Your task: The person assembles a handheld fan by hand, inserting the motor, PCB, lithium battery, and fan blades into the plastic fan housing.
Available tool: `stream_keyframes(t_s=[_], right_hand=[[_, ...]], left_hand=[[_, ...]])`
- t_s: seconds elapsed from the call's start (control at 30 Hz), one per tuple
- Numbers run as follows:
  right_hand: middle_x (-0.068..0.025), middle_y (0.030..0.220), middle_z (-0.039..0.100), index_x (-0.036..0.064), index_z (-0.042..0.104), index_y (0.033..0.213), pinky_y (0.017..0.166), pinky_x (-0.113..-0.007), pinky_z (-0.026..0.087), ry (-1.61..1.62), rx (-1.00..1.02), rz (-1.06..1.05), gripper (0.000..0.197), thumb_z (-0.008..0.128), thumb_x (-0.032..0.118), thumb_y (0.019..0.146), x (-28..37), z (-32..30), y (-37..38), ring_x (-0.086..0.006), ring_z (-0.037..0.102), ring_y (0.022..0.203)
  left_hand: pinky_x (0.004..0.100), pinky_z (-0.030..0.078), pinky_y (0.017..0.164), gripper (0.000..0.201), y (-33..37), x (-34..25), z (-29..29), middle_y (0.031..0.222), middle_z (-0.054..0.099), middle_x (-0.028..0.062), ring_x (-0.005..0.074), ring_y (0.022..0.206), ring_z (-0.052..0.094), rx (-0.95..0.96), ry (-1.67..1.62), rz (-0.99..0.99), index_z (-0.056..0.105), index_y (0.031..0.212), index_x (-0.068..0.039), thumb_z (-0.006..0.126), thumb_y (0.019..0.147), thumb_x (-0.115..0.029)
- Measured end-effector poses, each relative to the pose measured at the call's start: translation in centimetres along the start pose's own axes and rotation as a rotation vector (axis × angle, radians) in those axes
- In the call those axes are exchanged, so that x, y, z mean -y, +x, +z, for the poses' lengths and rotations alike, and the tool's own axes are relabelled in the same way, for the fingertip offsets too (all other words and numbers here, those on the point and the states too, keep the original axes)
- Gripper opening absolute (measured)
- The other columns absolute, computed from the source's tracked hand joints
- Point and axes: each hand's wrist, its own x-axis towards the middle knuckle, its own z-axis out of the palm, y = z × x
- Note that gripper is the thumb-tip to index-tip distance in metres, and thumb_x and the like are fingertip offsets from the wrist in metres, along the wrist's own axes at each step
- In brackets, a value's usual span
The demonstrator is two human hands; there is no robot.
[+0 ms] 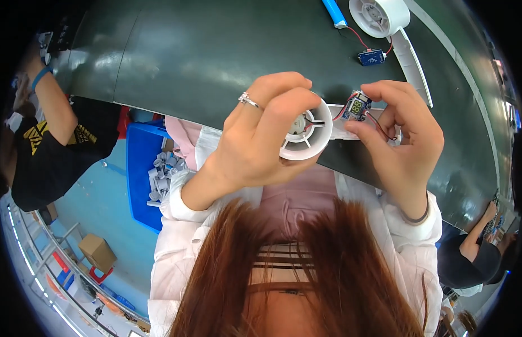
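Note:
My left hand (261, 126) is closed around a white round fan housing (324, 132), with a small motor (298, 124) and spokes showing inside its ring. Between the thumb and forefinger of my right hand (410, 126) is a small circuit board (356, 105) with a lit digit display. Thin red wires (341, 114) run from the board toward the housing, and more lead back under my right fingers. Behind the board, a white open handle piece (342, 130) reaches out from the housing; its far end is partly hidden by my right hand.
Farther back on the dark green table (176, 50) lies a second white fan housing (379, 17) with its handle (414, 67), a wired blue board (372, 57) and a blue cylindrical battery (335, 12). A blue bin (138, 185) holds grey-white parts. People sit on both sides.

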Motion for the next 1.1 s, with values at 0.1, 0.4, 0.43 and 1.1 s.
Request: stream_keyframes(t_s=[0.1, 0.4, 0.43, 1.1], right_hand=[[-0.0052, 0.096, 0.062, -0.0024, 0.065, 0.097, 0.052, -0.019, 0.032, 0.043, 0.06, 0.0, 0.038, 0.077, -0.008, 0.061, -0.2, -0.3, 0.4, -0.0044, 0.038, 0.056], [-0.0016, 0.095, 0.062, 0.0005, 0.066, 0.096, 0.051, -0.02, 0.027, 0.039, 0.194, 0.026, 0.04, 0.078, -0.005, 0.059, -0.3, -0.9, 1.1, -0.0036, 0.035, 0.056], [-0.0014, 0.095, 0.062, 0.0008, 0.067, 0.096, 0.051, -0.02, 0.027, 0.042, 0.188, 0.015, 0.04, 0.078, -0.005, 0.058, -0.3, -0.8, 1.0, -0.0035, 0.035, 0.056], [-0.0121, 0.102, 0.064, -0.0062, 0.067, 0.099, 0.05, -0.019, 0.034, -0.158, 0.007, -0.356, 0.041, 0.077, -0.012, 0.06, -1.1, -1.5, 0.4, -0.0063, 0.043, 0.059]], left_hand=[[0.0343, 0.055, 0.069, 0.053, 0.1, 0.1, 0.9, 0.101, 0.063, 0.018, 0.03, 0.084, 0.065, -0.169, -0.053, -0.01, 0.059, 0.103, -0.002, 0.084, 0.057, -0.005], [0.0311, 0.055, 0.065, 0.051, 0.1, 0.3, 1.1, 0.103, 0.062, 0.016, 0.0249, 0.078, 0.066, -0.189, -0.042, 0.012, 0.069, 0.102, -0.007, 0.085, 0.054, -0.007], [0.0311, 0.055, 0.065, 0.051, 0.0, 0.3, 1.0, 0.103, 0.062, 0.016, 0.0249, 0.078, 0.066, -0.189, -0.044, 0.01, 0.069, 0.102, -0.007, 0.085, 0.054, -0.007], [0.0303, 0.052, 0.061, 0.033, 1.9, -2.5, -1.2, 0.103, 0.062, 0.0127, 0.0223, 0.072, 0.063, 0.175, 0.167, -0.149, 0.07, 0.089, -0.008, 0.077, 0.057, -0.003]])
